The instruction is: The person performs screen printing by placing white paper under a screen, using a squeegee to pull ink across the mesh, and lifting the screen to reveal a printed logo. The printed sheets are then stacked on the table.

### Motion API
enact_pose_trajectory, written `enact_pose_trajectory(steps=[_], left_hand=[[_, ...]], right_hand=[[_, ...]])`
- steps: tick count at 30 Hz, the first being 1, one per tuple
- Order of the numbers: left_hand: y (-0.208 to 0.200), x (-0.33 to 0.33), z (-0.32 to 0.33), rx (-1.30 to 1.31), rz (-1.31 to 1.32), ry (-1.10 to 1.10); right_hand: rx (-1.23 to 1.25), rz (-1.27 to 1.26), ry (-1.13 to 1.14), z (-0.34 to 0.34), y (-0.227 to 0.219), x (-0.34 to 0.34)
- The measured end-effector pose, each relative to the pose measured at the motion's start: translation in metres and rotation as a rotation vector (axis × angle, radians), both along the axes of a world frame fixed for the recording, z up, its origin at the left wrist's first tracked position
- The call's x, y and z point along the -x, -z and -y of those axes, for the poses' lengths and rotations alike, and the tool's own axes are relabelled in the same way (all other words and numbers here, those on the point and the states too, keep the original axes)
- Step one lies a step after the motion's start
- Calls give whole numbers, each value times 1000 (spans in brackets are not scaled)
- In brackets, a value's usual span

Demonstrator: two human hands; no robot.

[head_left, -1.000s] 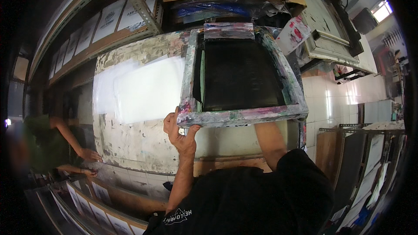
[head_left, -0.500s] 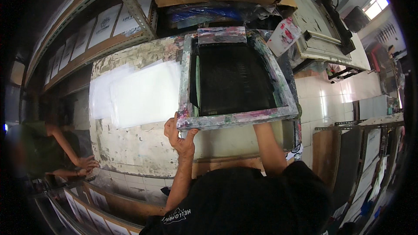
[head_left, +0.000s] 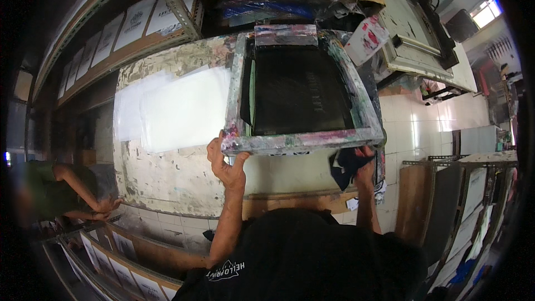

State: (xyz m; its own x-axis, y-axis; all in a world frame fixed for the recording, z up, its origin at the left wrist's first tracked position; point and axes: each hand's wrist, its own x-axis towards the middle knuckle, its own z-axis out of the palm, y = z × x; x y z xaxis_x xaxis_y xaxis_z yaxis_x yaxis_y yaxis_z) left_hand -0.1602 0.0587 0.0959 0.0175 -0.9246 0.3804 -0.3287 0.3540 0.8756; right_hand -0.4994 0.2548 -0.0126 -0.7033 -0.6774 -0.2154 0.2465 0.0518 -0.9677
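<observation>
A paint-stained screen printing frame [head_left: 301, 141] with a dark mesh panel is in front of me, its near edge raised above a pale board [head_left: 284, 174]. My left hand [head_left: 229, 170] grips the frame's near left corner, with the thumb along the lower edge. Near the right corner, my right hand [head_left: 364, 168] is closed on a folded dark cloth [head_left: 346, 166], just below the frame's edge. Part of a dark print shows beneath the near rail. The underside of the frame is mostly hidden.
White sheets [head_left: 186, 108] lie left of the frame on the stained table [head_left: 173, 184]. A red-smeared white plastic container [head_left: 366, 40] stands at the far right corner. Shelves with printed sheets [head_left: 108, 39] line the left. Another person's hands [head_left: 106, 207] are at far left.
My right hand has come out from under the frame toward the right, now showing the dark cloth in it. My left hand still holds the corner.
</observation>
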Motion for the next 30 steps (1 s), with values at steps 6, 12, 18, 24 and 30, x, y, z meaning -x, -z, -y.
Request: enact_pose_trajectory(steps=[6, 12, 18, 24, 30], left_hand=[[-34, 25, 22, 37, -220, -49], [-89, 47, 53, 19, -282, -83], [-55, 36, 72, 21, -396, 49], [111, 20, 22, -103, 639, -358], [128, 33, 20, -182, 210, -322]], right_hand=[[-996, -1317, -275, -59, -78, -16], [-211, -1389, 341, 21, -153, -13], [86, -1661, 202, 149, -198, 4], [177, -1742, 214, 186, -235, 21], [183, -1741, 204, 193, -237, 24]])
